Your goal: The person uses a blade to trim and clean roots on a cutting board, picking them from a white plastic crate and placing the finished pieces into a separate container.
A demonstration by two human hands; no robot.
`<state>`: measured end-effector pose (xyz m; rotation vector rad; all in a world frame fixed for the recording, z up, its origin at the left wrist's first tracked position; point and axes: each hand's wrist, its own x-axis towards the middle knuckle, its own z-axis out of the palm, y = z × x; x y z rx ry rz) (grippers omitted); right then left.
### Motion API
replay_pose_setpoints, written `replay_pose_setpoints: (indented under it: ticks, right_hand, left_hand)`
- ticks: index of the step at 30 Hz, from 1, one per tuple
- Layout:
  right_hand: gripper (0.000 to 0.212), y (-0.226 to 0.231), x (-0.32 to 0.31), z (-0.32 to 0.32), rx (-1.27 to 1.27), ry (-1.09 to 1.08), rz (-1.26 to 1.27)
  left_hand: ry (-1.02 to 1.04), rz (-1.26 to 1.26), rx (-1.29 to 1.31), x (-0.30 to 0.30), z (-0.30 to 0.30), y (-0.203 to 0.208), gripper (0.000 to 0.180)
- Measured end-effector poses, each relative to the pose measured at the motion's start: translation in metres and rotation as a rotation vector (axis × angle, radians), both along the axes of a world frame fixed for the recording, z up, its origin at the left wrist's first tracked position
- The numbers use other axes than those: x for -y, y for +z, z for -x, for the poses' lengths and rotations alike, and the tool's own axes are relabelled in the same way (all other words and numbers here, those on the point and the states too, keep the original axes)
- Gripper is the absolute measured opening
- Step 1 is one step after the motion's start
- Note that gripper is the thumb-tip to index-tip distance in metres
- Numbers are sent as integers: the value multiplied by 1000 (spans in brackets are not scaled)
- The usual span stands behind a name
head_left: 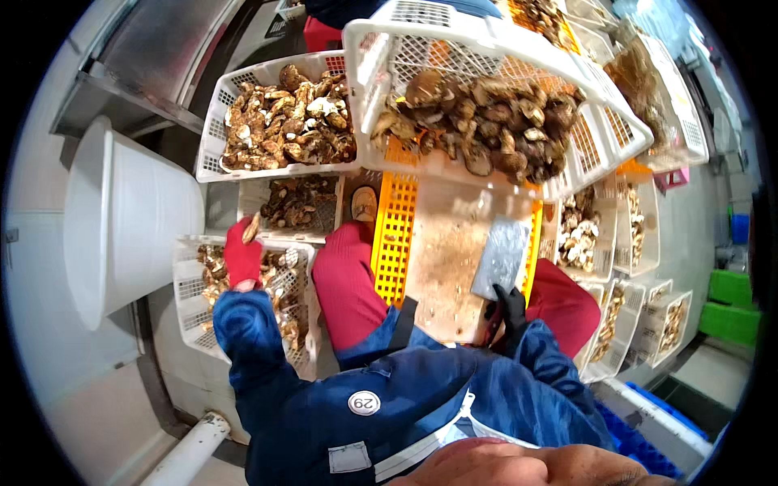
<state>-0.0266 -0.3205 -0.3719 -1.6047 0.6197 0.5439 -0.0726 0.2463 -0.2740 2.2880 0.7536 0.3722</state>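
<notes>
My left hand [243, 257], in a red glove, is closed on a brownish mushroom [252, 228] above a white crate [188, 312] of mushrooms at my left. My right hand [508, 311], in a black glove, is by the near right of a pale, dirt-marked board [442, 243] between my knees. Its fingers look curled, with something dark and reddish at them that I cannot make out. Against those fingers lies a flat grey rectangular sheet [500, 257], its surface wet-looking. On the far side, a tilted white crate [369, 121] holds large brown mushrooms [486, 121] above the board.
A yellow slotted crate [395, 235] flanks the board. Beyond my left hand are a full mushroom crate [209, 146] and a lower one [251, 198]. A large white tub [150, 211] stands far left. Several mushroom crates [604, 243] line my right; green bins [729, 308] lie beyond.
</notes>
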Motion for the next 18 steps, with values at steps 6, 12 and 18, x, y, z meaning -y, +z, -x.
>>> replay_pose_setpoints:
  ticks: [6, 12, 18]
  right_hand:
    - [26, 28, -7, 2, 8, -7, -117]
    - [26, 37, -8, 5, 159, 58, -7]
    - [26, 23, -17, 4, 146, 96, -162]
  left_hand:
    - [-19, -420, -180, 46, 72, 63, 71]
    - [-249, -158, 370, 183, -9, 93, 59]
    - [-765, -189, 46, 292, -40, -34, 51]
